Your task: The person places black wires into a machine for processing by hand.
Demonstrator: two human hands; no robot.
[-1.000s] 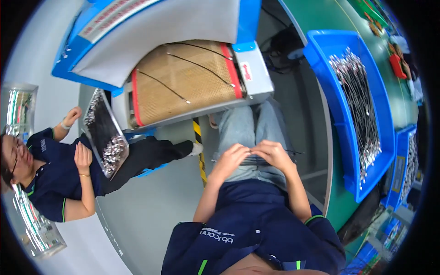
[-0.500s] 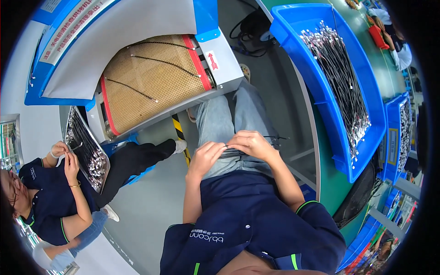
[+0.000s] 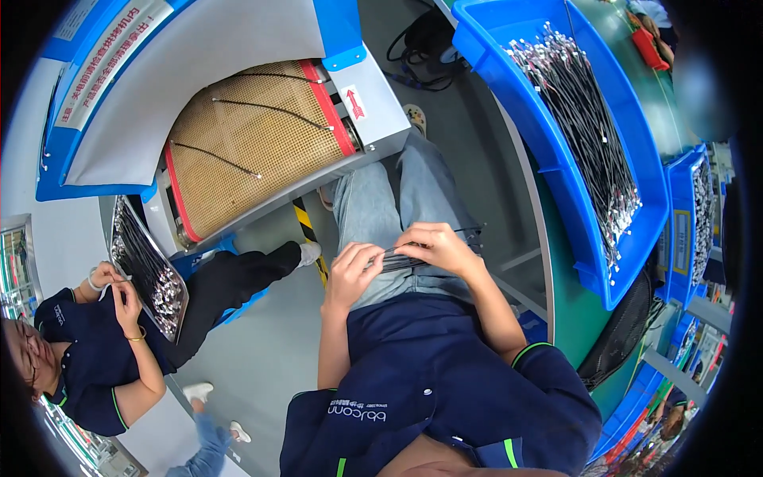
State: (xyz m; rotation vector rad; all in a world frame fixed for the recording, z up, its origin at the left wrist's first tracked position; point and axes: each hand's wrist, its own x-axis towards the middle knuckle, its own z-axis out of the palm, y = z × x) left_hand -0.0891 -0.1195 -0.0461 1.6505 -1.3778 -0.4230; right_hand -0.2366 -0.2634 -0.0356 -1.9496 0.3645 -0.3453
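Observation:
Over my lap, my left hand [image 3: 352, 273] and my right hand [image 3: 433, 246] pinch a thin black cable [image 3: 389, 250]. A short stretch of it shows between my fingertips. Its tips are too small to make out. Under my hands, a bunch of similar black cables [image 3: 401, 261] lies across my thighs, with some ends sticking out past my right wrist. Ahead, the mesh conveyor belt [image 3: 238, 131] of a blue and white machine carries three separate black cables [image 3: 274, 113], spaced apart and slanting across it.
On the green table [image 3: 568, 294] at right stands a blue bin [image 3: 548, 155] full of black cables with white connectors; a smaller blue bin [image 3: 678, 270] is beyond it. At left, a seated co-worker [image 3: 95, 350] works beside a tray of cables [image 3: 151, 270]. A black bag [image 3: 620, 334] lies near the table.
My hands have drawn slightly apart, showing more cable between them. The view has shifted a little. The co-worker's hands have moved, and a passer-by's legs have moved right at lower left.

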